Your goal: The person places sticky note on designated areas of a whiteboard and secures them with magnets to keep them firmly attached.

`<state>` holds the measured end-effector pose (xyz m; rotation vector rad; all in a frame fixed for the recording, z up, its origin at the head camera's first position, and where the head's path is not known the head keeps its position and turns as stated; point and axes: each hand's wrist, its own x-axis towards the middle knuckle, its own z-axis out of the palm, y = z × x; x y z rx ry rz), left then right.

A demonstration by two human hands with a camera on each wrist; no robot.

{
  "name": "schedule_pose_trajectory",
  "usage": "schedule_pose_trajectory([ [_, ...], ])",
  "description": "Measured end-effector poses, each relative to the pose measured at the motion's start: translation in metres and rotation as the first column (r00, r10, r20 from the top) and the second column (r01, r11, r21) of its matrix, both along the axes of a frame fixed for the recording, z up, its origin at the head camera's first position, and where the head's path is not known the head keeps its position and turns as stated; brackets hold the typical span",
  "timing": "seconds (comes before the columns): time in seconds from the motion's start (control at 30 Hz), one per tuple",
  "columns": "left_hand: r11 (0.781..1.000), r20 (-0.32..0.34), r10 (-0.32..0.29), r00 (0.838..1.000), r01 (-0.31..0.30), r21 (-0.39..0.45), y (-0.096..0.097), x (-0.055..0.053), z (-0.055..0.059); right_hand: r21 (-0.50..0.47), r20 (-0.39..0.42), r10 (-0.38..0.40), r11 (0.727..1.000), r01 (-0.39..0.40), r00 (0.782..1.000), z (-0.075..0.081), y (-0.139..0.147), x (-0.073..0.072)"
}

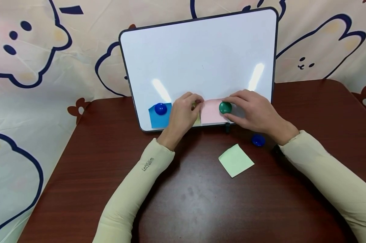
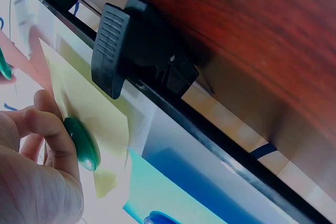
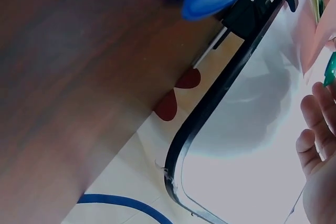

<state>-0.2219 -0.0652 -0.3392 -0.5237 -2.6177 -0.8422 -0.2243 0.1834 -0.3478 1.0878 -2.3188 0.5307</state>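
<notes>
A whiteboard [image 1: 201,60] leans upright at the back of the table. With thumb and fingertips, my left hand [image 1: 183,111] pinches the upper left edge of a pink sticky note [image 1: 211,113] low on the board. My right hand [image 1: 257,109] holds a round green magnet [image 1: 225,107] between thumb and fingers over that note's right part. Left of the pink note is a yellow sticky note [image 2: 105,108], mostly hidden by my left hand in the head view, with another green magnet [image 2: 81,142] on it. A blue sticky note [image 1: 160,120] under a blue magnet [image 1: 160,108] is farther left.
On the table [image 1: 176,202] lie a pale green sticky note [image 1: 235,161] and a blue magnet [image 1: 258,140], close below my right hand. Black stand clips [image 2: 110,51] grip the board's lower edge. A patterned cloth [image 1: 88,60] hangs behind.
</notes>
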Motion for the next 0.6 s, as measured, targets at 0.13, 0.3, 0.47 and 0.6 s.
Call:
schedule_pose_trajectory([
  [0.13, 1.0, -0.003, 0.001, 1.0, -0.001, 0.001, -0.0013, -0.0004, -0.0003, -0.005, 0.003, 0.011, 1.0, -0.011, 1.0, -0.0007, -0.0027, -0.0033],
  [0.3, 1.0, -0.006, -0.004, 1.0, 0.004, -0.005, -0.0023, -0.0004, -0.0002, -0.006, 0.0, 0.009, 1.0, -0.009, 1.0, -0.0003, -0.0064, -0.0053],
  [0.47, 1.0, -0.001, -0.006, 1.0, 0.006, -0.005, -0.0017, -0.0007, -0.0003, -0.02, -0.017, -0.001, 1.0, 0.001, 1.0, 0.0011, -0.0082, -0.0078],
  [0.6, 1.0, -0.013, -0.014, 1.0, 0.013, -0.004, -0.0013, -0.0006, -0.0005, -0.024, -0.015, -0.009, 1.0, 0.009, 1.0, 0.0017, -0.0086, -0.0092],
])
